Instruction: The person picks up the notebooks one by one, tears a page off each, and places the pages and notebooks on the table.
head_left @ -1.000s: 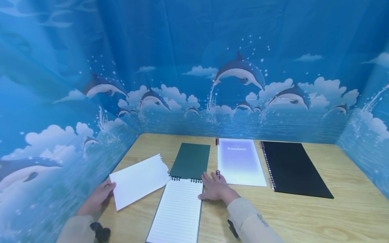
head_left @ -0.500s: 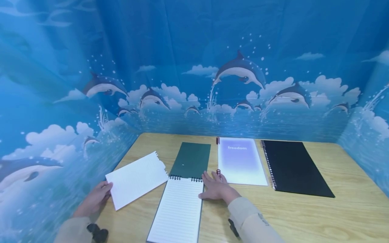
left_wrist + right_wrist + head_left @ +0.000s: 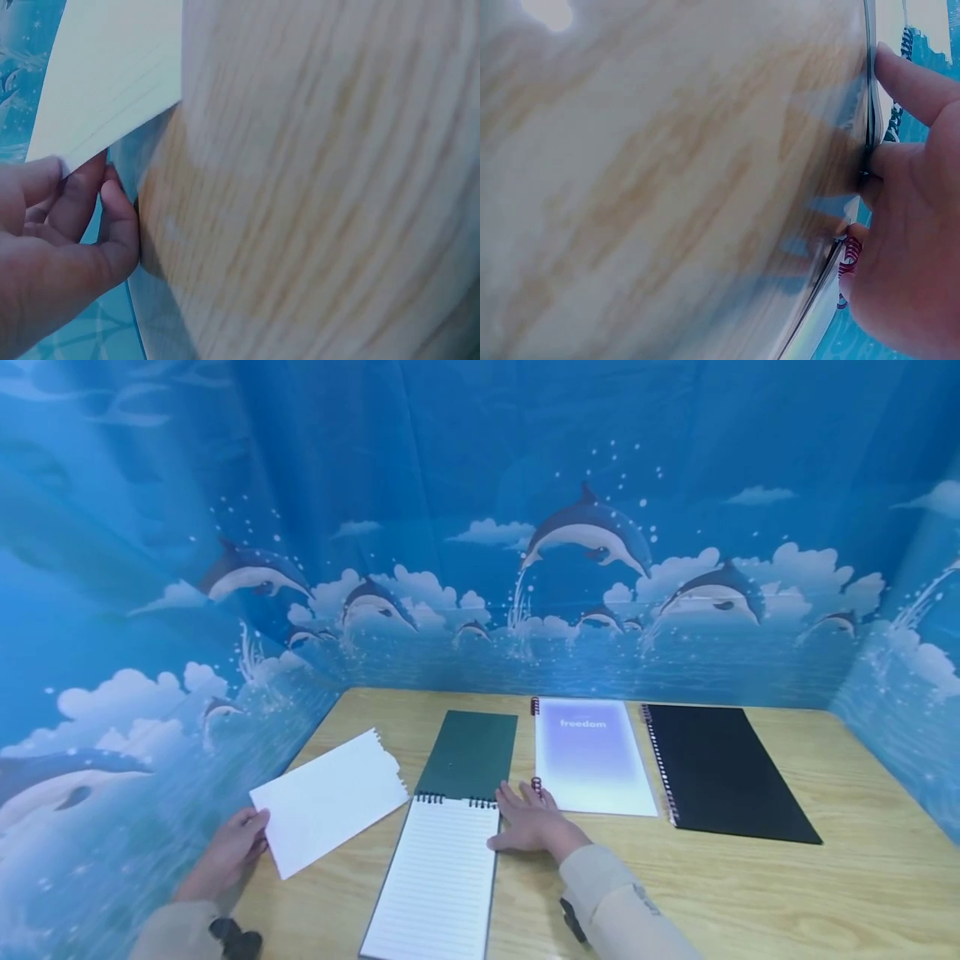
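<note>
My left hand [image 3: 232, 847] pinches the near left corner of a white paper sheet [image 3: 326, 802]; the thumb lies on top in the left wrist view, fingers beneath. The sheet's far right edge is ragged with torn holes. Beside it lies a spiral notepad [image 3: 438, 881], folded open to a lined page, its dark green cover [image 3: 472, 752] flat beyond the coil. Fingers spread, my right hand [image 3: 532, 822] rests at the notepad's right edge by the coil, thumb on the page. In the right wrist view, its fingers reach close to the red rings [image 3: 850, 255] of another notebook.
A purple-and-white notebook [image 3: 596, 768] marked "freedom" lies right of the green cover. Farther right is a black spiral notebook [image 3: 731, 772]. All lie on a wooden table [image 3: 750, 902], walled in by a blue dolphin-print curtain [image 3: 450, 460].
My left hand has drawn the sheet a little to the left, so its torn edge stands farther from the notepad. My right hand stays in place on the notepad.
</note>
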Tool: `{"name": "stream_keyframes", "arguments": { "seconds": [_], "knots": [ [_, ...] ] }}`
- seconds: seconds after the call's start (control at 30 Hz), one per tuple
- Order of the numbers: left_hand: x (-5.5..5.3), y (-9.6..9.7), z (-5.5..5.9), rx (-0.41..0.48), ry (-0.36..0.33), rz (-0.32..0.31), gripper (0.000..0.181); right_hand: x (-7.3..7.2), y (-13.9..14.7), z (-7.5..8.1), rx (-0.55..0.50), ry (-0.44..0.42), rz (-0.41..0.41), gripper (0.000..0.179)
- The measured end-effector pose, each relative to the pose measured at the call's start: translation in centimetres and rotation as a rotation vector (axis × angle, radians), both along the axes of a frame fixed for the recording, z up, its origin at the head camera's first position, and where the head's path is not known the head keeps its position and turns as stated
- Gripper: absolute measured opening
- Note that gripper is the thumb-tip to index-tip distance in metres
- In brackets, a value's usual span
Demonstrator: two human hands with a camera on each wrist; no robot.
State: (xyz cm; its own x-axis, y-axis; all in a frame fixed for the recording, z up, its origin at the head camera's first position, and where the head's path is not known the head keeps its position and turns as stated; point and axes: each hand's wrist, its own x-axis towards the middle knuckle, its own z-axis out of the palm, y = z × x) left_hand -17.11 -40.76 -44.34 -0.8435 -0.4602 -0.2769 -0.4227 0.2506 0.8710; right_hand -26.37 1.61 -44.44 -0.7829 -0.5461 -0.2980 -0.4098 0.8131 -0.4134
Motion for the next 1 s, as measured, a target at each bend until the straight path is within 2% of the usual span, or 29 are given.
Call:
{"name": "stream_keyframes", "arguments": {
  "seconds": [0.13,0.23,0.37,0.47,0.57,0.63,0.73,0.8,0.87,0.9,0.97,1.0],
  "knots": [
    [0.0,0.1,0.1,-0.005,0.003,0.024,0.032,0.1,-0.1,0.1,-0.010,0.002,0.000,0.081],
    [0.0,0.2,0.4,-0.051,0.006,0.063,0.034,0.2,-0.1,0.1,-0.019,0.006,0.000,0.081],
    [0.1,0.6,1.2,-0.203,0.030,0.081,0.049,0.2,-0.1,0.1,-0.013,-0.004,0.006,0.082],
    [0.5,1.0,2.7,-0.314,0.120,0.059,0.057,0.1,-0.1,0.2,-0.008,-0.008,0.000,0.083],
    [0.8,1.8,4.3,-0.379,0.248,0.064,0.054,0.0,0.0,0.1,-0.007,-0.001,-0.011,0.082],
    [0.8,2.5,5.1,-0.435,0.342,0.114,0.047,-0.1,0.0,0.1,-0.005,0.002,-0.016,0.082],
    [0.8,3.5,5.5,-0.578,0.552,0.146,0.033,-0.1,0.0,0.1,-0.002,0.008,-0.009,0.083],
    [0.7,4.1,5.4,-0.743,0.737,0.107,0.020,-0.1,0.0,0.1,-0.004,0.011,-0.004,0.083],
    [0.5,4.4,5.1,-0.923,0.899,0.010,0.013,0.0,0.0,0.1,-0.004,0.012,0.000,0.083],
    [0.5,4.5,4.8,-0.991,0.965,-0.060,0.012,0.0,-0.1,0.1,-0.004,0.013,0.000,0.083],
    [0.3,4.6,4.2,-1.098,1.043,-0.204,0.013,0.0,-0.1,0.1,0.001,0.018,0.003,0.083],
    [0.2,4.6,3.7,-1.131,1.052,-0.265,0.020,0.0,-0.1,0.1,0.003,0.020,0.004,0.082]
  ]
}}
